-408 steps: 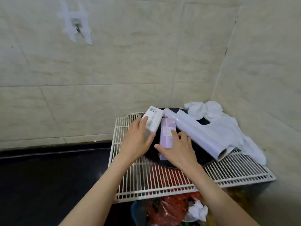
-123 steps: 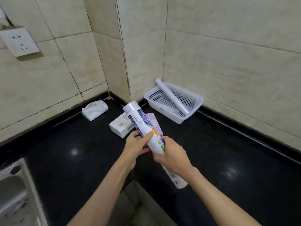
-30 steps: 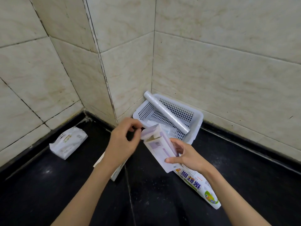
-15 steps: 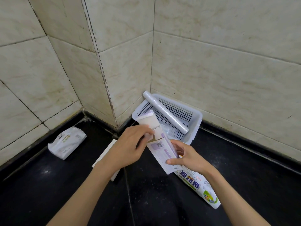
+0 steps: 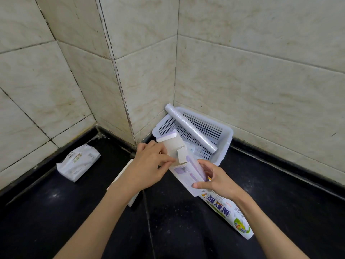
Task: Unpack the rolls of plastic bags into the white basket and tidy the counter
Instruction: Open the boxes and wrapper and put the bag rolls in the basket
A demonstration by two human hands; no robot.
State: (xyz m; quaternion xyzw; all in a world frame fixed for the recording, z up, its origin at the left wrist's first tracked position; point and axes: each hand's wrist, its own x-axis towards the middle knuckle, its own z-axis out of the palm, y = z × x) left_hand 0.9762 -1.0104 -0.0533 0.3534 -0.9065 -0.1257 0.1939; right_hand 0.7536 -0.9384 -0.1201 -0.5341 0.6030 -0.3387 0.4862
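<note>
A white perforated basket [image 5: 226, 141] stands in the counter's back corner with a long clear roll of bags [image 5: 190, 127] leaning across it. My right hand [image 5: 218, 178] grips a purple-and-white box [image 5: 188, 174] just in front of the basket. The box's end flap [image 5: 172, 144] is folded open, and my left hand [image 5: 147, 167] pinches at the open end. What is inside the box is hidden. An empty printed plastic wrapper [image 5: 228, 214] lies flat on the counter under my right wrist.
A second white box [image 5: 121, 176] lies under my left wrist. A soft tissue pack [image 5: 78, 162] rests at the left by the wall. The black counter [image 5: 280, 193] runs along tiled walls that meet at the corner.
My left hand has come back to the box and lifted its end flap fully open. The box has tilted up slightly towards the basket.
</note>
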